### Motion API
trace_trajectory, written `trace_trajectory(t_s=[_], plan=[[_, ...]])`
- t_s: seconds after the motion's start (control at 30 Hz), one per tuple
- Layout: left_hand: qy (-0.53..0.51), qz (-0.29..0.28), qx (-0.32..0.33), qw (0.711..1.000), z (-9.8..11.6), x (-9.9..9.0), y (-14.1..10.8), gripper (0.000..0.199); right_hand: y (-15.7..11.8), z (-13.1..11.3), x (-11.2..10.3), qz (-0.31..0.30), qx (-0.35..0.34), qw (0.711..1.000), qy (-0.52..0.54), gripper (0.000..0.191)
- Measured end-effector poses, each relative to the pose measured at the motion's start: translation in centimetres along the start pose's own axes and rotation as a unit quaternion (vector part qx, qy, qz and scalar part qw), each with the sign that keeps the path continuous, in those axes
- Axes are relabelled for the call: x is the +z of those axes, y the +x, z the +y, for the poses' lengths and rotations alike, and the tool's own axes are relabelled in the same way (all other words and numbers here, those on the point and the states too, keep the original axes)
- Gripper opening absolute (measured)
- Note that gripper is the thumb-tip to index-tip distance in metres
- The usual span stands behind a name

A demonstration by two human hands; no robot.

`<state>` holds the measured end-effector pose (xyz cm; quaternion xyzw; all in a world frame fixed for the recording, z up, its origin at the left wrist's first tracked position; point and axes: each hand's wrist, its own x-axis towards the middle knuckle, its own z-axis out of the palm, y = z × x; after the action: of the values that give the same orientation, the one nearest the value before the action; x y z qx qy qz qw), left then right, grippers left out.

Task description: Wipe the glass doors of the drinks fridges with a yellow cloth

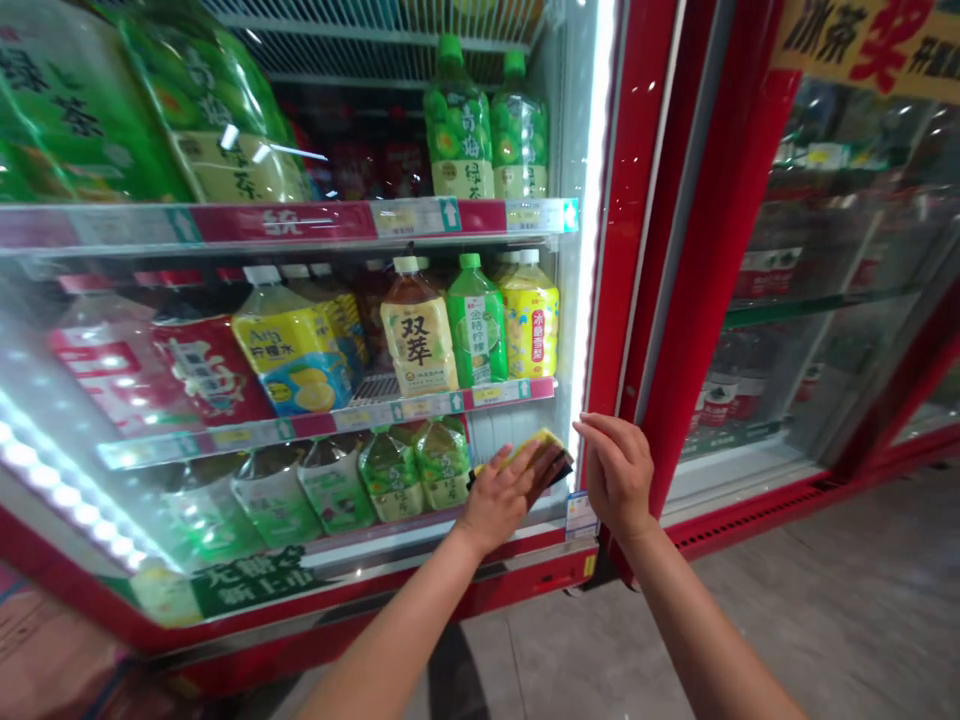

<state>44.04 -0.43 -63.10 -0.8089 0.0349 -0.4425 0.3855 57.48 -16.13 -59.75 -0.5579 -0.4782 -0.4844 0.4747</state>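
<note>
My left hand (499,498) presses a yellow cloth-like piece (541,437) with dark edges against the glass door (510,440) of a drinks fridge. Its fingers lie over the piece, which is partly hidden and blurred. My right hand (619,475) is beside the red door frame (626,230), with fingers bent and pointing left near the lit edge. Nothing shows in it, and I cannot tell whether its fingertips touch the door. Behind the glass, near my left hand, stand green-labelled bottles (442,465) on the bottom level.
The middle shelf (442,402) holds several bottles, among them a cream-labelled one (416,335) and a green one (478,325). Large green tea bottles (217,110) stand above. A second red-framed fridge (731,230) adjoins on the right. Grey floor (735,600) lies below.
</note>
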Motion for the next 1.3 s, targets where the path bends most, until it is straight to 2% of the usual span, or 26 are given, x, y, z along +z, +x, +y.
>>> trace_trajectory(t_s=[0.1,0.2,0.27,0.3,0.4,0.47,0.53,0.6,0.63,0.7,0.77,0.83,0.87,0.97,1.07,1.13,1.2,1.3], plan=[[0.008,0.027,-0.083,0.996,-3.0,-1.2,0.8,0.06,0.3,-1.3,0.9,-0.009,-0.019,1.0,0.005,0.045],[-0.006,0.037,-0.136,0.99,-4.2,-2.2,-1.3,0.062,0.3,-2.3,1.6,-0.012,-0.026,1.0,0.013,0.047],[-0.022,0.033,-0.125,0.991,-3.6,-2.5,-3.7,0.058,0.3,-2.8,1.9,-0.017,-0.026,0.999,0.017,0.047],[-0.031,0.029,-0.1,0.994,-3.3,-2.6,-4.8,0.055,0.3,-3.1,2.0,-0.019,-0.026,0.999,0.019,0.046],[-0.038,0.012,-0.043,0.998,-3.4,-3.0,-6.0,0.051,0.2,-4.0,2.5,-0.028,-0.031,0.999,0.021,0.045],[-0.022,0.008,-0.086,0.996,-4.9,-3.7,-5.3,0.056,0.2,-4.5,2.9,-0.037,-0.036,0.998,0.02,0.046],[-0.001,0.019,-0.17,0.985,-7.0,-4.5,-4.7,0.062,0.2,-5.0,3.4,-0.047,-0.041,0.998,0.02,0.046],[0.012,0.035,-0.218,0.975,-8.4,-5.1,-5.2,0.067,0.1,-5.5,3.8,-0.054,-0.045,0.997,0.021,0.046],[0.016,0.042,-0.222,0.974,-8.7,-5.3,-5.9,0.068,0.0,-5.7,4.1,-0.055,-0.047,0.997,0.024,0.046],[0.014,0.047,-0.188,0.981,-8.4,-5.4,-7.9,0.064,0.0,-6.4,4.5,-0.058,-0.053,0.996,0.031,0.045],[0.003,0.041,-0.119,0.992,-7.7,-5.3,-9.6,0.056,0.0,-7.3,4.8,-0.06,-0.062,0.995,0.043,0.045],[-0.001,0.026,-0.08,0.996,-7.8,-5.4,-10.5,0.052,0.2,-8.2,5.2,-0.063,-0.073,0.994,0.055,0.045],[0.003,0.019,-0.087,0.996,-8.2,-5.6,-10.6,0.053,0.2,-8.6,5.4,-0.064,-0.078,0.993,0.06,0.046],[0.025,0.022,-0.173,0.984,-10.9,-6.5,-11.1,0.064,0.4,-9.8,5.9,-0.061,-0.088,0.992,0.072,0.047],[0.035,0.047,-0.229,0.972,-12.6,-7.5,-13.4,0.074,0.4,-10.8,6.3,-0.059,-0.089,0.991,0.081,0.046],[0.036,0.046,-0.214,0.975,-12.5,-7.8,-15.5,0.074,0.4,-11.4,6.6,-0.063,-0.091,0.99,0.089,0.045],[0.032,0.032,-0.167,0.985,-11.9,-7.9,-17.0,0.069,0.3,-12.2,7.0,-0.067,-0.095,0.988,0.097,0.043],[0.028,0.009,-0.126,0.992,-12.6,-8.1,-17.5,0.063,0.2,-13.5,7.6,-0.068,-0.104,0.986,0.109,0.044]])
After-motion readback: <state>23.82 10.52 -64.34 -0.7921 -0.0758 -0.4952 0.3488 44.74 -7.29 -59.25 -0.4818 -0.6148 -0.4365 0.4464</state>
